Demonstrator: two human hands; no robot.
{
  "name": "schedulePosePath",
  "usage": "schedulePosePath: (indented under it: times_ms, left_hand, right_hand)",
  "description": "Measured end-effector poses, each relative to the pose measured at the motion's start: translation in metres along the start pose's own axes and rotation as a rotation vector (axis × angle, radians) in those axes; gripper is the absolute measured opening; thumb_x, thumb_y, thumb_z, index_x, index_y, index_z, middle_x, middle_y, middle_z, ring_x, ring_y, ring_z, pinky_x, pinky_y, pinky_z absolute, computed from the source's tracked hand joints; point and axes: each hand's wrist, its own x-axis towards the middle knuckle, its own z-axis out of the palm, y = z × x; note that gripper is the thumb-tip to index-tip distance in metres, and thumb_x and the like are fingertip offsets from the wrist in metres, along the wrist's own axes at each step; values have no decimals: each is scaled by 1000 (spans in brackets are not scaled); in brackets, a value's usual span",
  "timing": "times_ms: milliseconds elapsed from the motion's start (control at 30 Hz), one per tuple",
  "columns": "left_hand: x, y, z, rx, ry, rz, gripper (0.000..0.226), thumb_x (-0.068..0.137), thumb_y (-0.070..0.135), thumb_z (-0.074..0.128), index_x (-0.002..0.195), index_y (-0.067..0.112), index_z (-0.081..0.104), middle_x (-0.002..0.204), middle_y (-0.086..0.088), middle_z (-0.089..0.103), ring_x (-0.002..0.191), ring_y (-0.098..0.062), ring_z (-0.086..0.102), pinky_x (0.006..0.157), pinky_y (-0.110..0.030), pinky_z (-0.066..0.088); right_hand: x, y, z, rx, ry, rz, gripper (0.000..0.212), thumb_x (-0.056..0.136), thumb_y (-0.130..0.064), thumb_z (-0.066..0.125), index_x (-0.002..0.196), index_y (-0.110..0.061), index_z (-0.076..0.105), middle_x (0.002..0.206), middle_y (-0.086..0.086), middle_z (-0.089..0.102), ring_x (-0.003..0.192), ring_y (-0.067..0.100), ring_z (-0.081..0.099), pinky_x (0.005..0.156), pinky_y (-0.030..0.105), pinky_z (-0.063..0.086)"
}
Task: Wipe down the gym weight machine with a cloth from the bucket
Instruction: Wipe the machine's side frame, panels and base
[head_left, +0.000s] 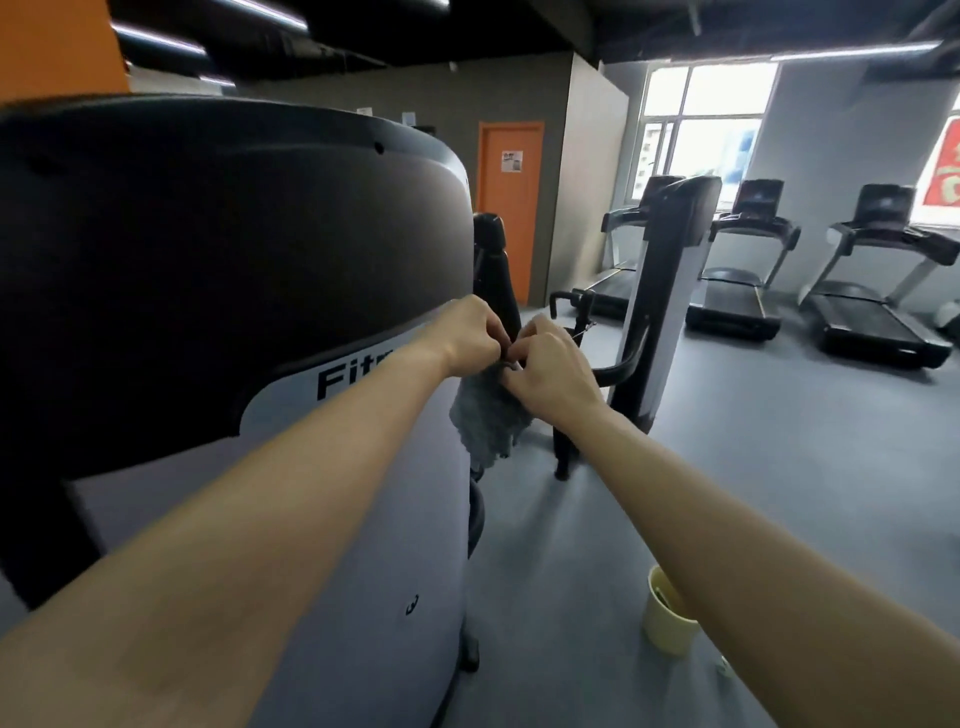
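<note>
Fingers (493, 328) of both hands are curled in and bunched together on the top edge of a grey cloth (488, 423), pinching it between them. The cloth hangs slack below the knuckles. The left hand (467, 340) and the right hand (553, 371) meet almost knuckle to knuckle, backs upward, with both bare forearms stretched forward and converging.

The cloth hangs just beside the right edge of the weight machine (234, 234), whose black and grey shroud fills the left of the view. Whether the cloth touches the shroud cannot be told. A pale yellow bucket (667, 626) stands on the grey floor (779, 467) low at the right, partly hidden behind the right forearm.

Past the hands stands a second black and grey upright (667, 291). Treadmills (737, 296) line the far wall under a bright window (701, 119), and an orange door (509, 208) stands closed at the back.
</note>
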Motion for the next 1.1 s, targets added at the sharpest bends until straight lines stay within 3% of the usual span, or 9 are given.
schedulePosePath:
  times_ms: [133,300,400,467,567,700,867,967,1100]
  left_hand:
    - [23,5,9,-5,133,-78,31,84,3,59,85,23,82,86,6,76,86,-9,68,81,-31,58]
    - [55,14,40,18,207,-232,29,82,7,59,77,23,82,82,7,77,86,-10,70,82,-32,60]
    - [70,27,54,-22,217,-321,30,87,10,57,77,23,82,85,9,76,88,-9,69,82,-30,57]
    - [79,38,56,-15,186,-370,27,91,14,56,86,22,81,92,8,74,93,-10,66,85,-32,55]
    - [80,53,45,-99,164,-467,23,96,22,61,117,18,67,108,2,68,99,-17,66,83,-37,58]
    - [75,61,18,-189,173,-546,57,86,11,75,137,18,50,118,-6,66,102,-17,63,81,-31,53]
    - [71,53,-13,-59,241,-498,45,86,8,73,128,14,57,110,-5,72,104,-18,69,97,-38,57]
    - [72,48,-28,50,303,-402,29,87,13,67,113,25,59,105,0,71,98,-16,69,84,-33,57]
    - [70,44,-43,207,365,-280,25,92,18,67,113,27,59,100,8,66,90,-8,65,75,-25,53]
  right_hand:
    - [26,24,16,99,11,-8,18,88,-30,77,84,-12,75,102,-7,50,99,16,50,65,20,35]
    - [51,71,26,208,-86,-133,29,89,-38,76,82,-11,74,115,-1,52,107,18,49,85,32,47]
    - [66,100,24,435,-233,-100,27,91,-35,72,87,-9,68,106,3,61,92,21,60,75,33,50]
    - [78,113,17,637,-327,-21,23,93,-31,69,91,-8,63,88,3,64,79,19,60,66,31,48]
    - [97,113,8,861,-380,42,15,96,-24,67,88,-17,56,83,0,59,74,12,52,62,21,42]
    - [116,94,3,976,-403,50,13,95,-24,69,96,-18,57,89,1,62,80,15,55,68,27,43]
    - [121,63,-13,977,-435,-77,23,95,-16,67,118,-17,64,105,0,66,94,13,64,72,23,48]
    - [129,51,-24,884,-494,-136,8,93,-14,66,93,-11,73,82,1,67,76,13,61,67,23,47]
    - [139,33,-32,973,-484,-72,25,90,-28,76,75,-14,63,65,-3,57,59,6,53,55,18,41]
